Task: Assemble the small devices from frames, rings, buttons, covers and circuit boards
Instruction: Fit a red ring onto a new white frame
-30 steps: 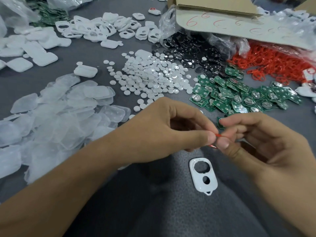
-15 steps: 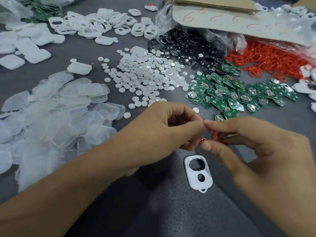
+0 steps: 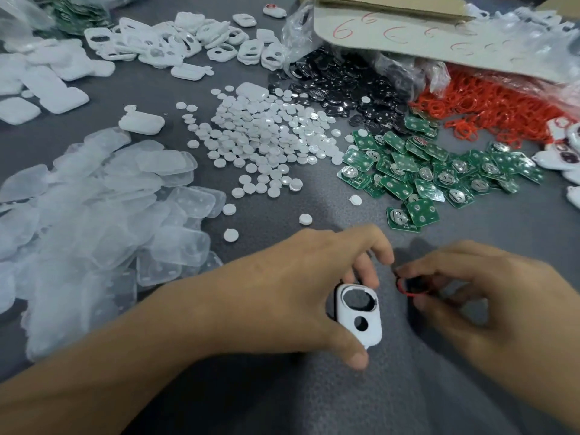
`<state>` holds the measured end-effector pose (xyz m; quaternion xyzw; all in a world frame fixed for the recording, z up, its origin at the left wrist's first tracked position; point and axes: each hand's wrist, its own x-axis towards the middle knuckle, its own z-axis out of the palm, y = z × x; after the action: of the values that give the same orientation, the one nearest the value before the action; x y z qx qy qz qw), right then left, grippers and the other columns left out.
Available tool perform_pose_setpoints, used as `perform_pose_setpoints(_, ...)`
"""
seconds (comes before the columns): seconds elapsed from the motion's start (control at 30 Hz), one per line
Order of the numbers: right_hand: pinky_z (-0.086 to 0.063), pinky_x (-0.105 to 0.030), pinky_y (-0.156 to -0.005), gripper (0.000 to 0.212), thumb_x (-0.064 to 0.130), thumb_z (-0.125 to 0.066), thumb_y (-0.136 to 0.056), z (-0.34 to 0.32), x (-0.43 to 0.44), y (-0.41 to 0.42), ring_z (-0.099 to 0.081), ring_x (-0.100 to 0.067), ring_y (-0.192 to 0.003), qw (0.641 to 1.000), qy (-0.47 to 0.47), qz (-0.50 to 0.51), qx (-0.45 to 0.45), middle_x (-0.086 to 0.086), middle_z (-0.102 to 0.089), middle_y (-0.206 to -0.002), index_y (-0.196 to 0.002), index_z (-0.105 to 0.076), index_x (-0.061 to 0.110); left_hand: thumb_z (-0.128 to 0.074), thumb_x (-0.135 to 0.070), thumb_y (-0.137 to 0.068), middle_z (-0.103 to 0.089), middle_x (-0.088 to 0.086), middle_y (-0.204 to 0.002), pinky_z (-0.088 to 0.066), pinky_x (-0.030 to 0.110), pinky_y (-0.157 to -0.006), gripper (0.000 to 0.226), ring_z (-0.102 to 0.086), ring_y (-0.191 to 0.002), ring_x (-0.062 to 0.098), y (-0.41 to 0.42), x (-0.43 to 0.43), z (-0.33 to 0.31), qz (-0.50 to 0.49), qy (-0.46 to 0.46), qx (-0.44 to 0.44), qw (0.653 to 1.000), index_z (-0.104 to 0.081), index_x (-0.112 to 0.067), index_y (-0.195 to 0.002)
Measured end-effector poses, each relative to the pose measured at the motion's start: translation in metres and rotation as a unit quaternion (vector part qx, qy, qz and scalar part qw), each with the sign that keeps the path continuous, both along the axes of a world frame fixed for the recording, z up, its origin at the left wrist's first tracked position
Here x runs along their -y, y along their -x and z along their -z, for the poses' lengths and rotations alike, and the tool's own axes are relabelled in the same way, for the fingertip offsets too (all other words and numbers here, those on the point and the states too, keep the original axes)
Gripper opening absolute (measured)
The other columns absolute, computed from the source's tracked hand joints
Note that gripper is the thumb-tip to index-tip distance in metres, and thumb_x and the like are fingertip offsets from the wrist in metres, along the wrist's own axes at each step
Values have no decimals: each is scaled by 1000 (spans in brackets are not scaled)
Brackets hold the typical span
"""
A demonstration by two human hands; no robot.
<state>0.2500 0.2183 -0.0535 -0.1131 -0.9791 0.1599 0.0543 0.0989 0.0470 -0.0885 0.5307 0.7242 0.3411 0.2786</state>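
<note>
Ur left hand (image 3: 298,287) grips the white frame (image 3: 372,332) end to end, near centre on the table (image 3: 345,403), prob to steady it. Meanwhile ur right hand (image 3: 489,296) pinches a red ring (image 3: 403,288) just right of it, ready to seat imo.

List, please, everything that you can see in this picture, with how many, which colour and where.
held frame: one, white, near centre
held ring: one, red, just right of the held frame
loose frames: many, white, far left of centre
buttons: many, white, centre
clear covers: many, translucent, left
solid covers: several, white, far left
black discs: many, black, far centre, by a plastic bag
loose rings: many, red, far right
circuit boards: many, green, right of centre
cardboard box: one, brown with red marks, far right
table: one, grey, under everything
left hand: one, grips the held frame
right hand: one, pinches the held ring
</note>
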Motion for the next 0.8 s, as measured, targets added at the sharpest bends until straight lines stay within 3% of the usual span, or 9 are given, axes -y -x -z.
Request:
perform_pose_setpoints(0.13,-48,-19,-75,38,9,-90,-62,0,2,-3,-60,-3,-79,1000,-17,-17,-3,20,-65,-82,-88,-77,34,-98,-31,-58,-64,-24,-113,-44,8,-84,83,-58,-103,-8,4,4,-6,-3,-1,58,998,-46,-44,-122)
perform_pose_setpoints(0.23,-47,-15,-72,29,20,-87,-70,-3,2,-2,-60,1,-76,1000,-1,-11,-11,21,-62,-75,-86,-74,41,-101,-30,-54,-64,-20,-110,-49,15,-83,86,-60,-102,-3,3,2,-9,-17,9,60,998,-49,-40,-122)
perform_pose_setpoints(0.3,-48,-10,-70,23,38,-86,-70,-9,4,0,-63,5,-75,999,46,2,-20,19,-65,-80,-88,-73,46,-102,-31,-51,-64,-18,-107,-50,14,-81,87,-62,-101,0,2,2,-12,-24,12,62,998,-51,-37,-121)
perform_pose_setpoints(0.4,-54,-15,-63,29,55,-80,-65,-19,14,8,-69,-1,-73,985,175,9,-11,22,-70,-83,-92,-72,50,-103,-33,-47,-64,-15,-105,-52,18,-79,89,-63,-98,3,2,1,-14,-28,13,62,998,-51,-35,-120)
perform_pose_setpoints(0.5,-53,-13,-62,31,47,-80,-58,-22,20,17,-70,-2,-71,978,208,-10,10,22,-70,-80,-88,-75,50,-104,-32,-46,-64,-14,-101,-55,23,-79,89,-63,-95,3,2,0,-14,-39,13,69,997,-52,-34,-119)
perform_pose_setpoints(0.63,-55,-22,-68,36,28,-93,-60,-19,22,27,-69,-4,-73,979,192,-18,61,18,-69,-80,-85,-76,49,-104,-32,-46,-63,-15,-98,-55,25,-80,87,-63,-93,3,2,1,-15,-41,15,68,997,-53,-34,-118)
perform_pose_setpoints(0.8,-54,-22,-67,36,28,-95,-61,-17,22,31,-68,-4,-71,979,188,-1,73,20,-68,-81,-80,-76,52,-104,-33,-46,-65,-14,-96,-54,19,-79,85,-64,-91,3,3,1,-14,-47,15,70,996,-54,-33,-116)
